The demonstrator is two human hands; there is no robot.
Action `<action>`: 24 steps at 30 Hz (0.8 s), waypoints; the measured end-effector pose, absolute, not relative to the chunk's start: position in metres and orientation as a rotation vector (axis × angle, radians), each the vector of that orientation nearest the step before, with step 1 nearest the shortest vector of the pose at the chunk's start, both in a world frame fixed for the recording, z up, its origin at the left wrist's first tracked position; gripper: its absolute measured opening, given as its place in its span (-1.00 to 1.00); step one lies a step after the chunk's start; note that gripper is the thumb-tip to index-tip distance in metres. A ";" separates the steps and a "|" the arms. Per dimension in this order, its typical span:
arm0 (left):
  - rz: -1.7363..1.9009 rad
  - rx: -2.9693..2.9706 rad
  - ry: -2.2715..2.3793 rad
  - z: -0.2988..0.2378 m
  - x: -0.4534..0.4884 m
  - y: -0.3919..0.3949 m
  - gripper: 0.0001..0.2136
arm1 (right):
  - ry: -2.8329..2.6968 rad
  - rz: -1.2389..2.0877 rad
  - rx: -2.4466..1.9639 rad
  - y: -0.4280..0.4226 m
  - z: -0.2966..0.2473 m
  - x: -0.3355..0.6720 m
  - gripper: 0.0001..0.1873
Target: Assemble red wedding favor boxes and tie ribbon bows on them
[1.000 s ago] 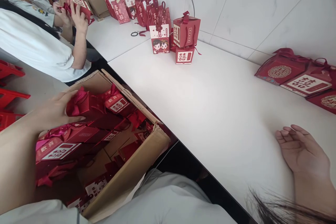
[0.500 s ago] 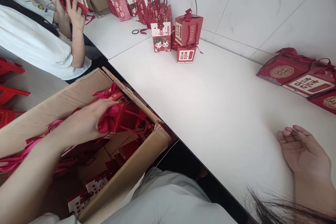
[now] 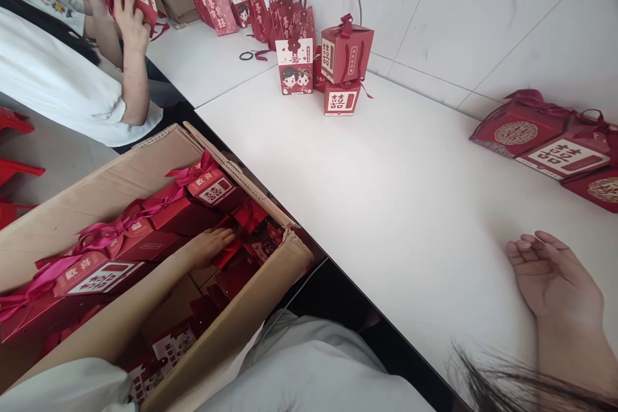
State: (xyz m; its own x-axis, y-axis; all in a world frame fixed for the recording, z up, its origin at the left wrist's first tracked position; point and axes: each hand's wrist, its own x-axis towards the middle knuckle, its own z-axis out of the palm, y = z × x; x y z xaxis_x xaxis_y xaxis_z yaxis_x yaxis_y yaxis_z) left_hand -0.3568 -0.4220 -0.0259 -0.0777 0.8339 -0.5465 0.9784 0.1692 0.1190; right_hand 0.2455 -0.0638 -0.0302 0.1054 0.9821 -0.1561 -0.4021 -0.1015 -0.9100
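Observation:
Reaching down into the cardboard carton (image 3: 270, 296), my left hand (image 3: 210, 249) has its fingers over a red gift box (image 3: 226, 256), gripping it; the thumb is hidden. Beside it, along the carton's far side, stands a row of red gift boxes (image 3: 168, 215) tied with magenta ribbons. Small red-and-white printed bags (image 3: 174, 338) lie deeper in the carton, near my forearm. My right hand (image 3: 555, 277) rests palm up on the white table (image 3: 410, 206), fingers loosely curled and apart, holding nothing.
Two stacked red boxes (image 3: 346, 58) and a printed bag (image 3: 295, 71) stand by the wall, with several red bags (image 3: 284, 19) behind. More red boxes (image 3: 560, 148) sit at the right. A co-worker (image 3: 130, 32) at the far left holds a red box.
My left hand has lowered the red box deeper into the carton, exposing the row of ribboned boxes. My right hand stays in place. The view has shifted slightly.

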 end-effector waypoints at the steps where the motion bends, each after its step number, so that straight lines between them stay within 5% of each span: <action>1: -0.397 1.777 1.923 -0.034 -0.360 -0.424 -0.35 | -0.750 1.356 -1.059 -0.064 -0.030 0.245 -0.79; 13: -0.313 1.758 2.273 -0.112 -0.372 -0.466 -0.04 | -0.792 1.311 -1.102 -0.065 -0.033 0.245 -0.82; 24: 0.010 1.661 2.609 -0.162 -0.356 -0.451 -0.27 | -0.803 1.288 -1.102 -0.065 -0.035 0.245 -0.79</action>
State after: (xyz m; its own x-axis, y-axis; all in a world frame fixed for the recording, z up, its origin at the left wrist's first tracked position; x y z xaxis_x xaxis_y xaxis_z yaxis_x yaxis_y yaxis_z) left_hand -0.3557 -0.4511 -0.1622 -0.4223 0.9056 -0.0378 0.9053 0.4235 0.0318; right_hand 0.2452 -0.0652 -0.0346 0.1486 0.9821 -0.1162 -0.3280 -0.0619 -0.9426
